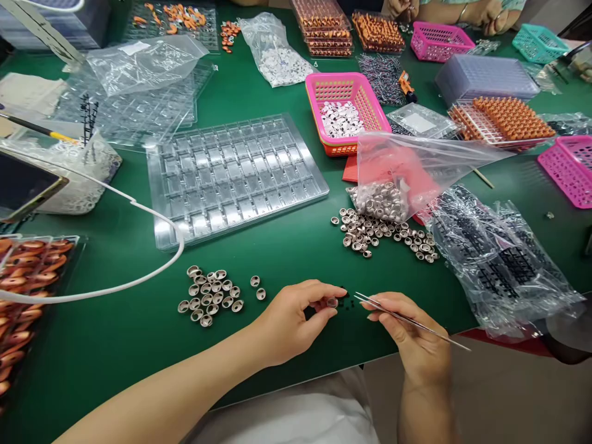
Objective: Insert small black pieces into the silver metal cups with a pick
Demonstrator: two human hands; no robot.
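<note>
Near the table's front edge, my left hand pinches a small silvery metal ring-like cap between its fingers. Slender metal tweezers are gripped in my right hand, their tips pointing left toward that cap but apart from it. Several tiny black pieces lie on the green surface between the two hands. Left of my left hand sits a loose group of the same metal caps. A larger spread of caps lies beyond my hands to the right, by a zip bag holding more.
A clear compartment tray lies beyond my hands. A white cable curves at left beside orange parts. A pink basket holds white pieces. Bagged black parts are at right. Across the table, another person's hands show.
</note>
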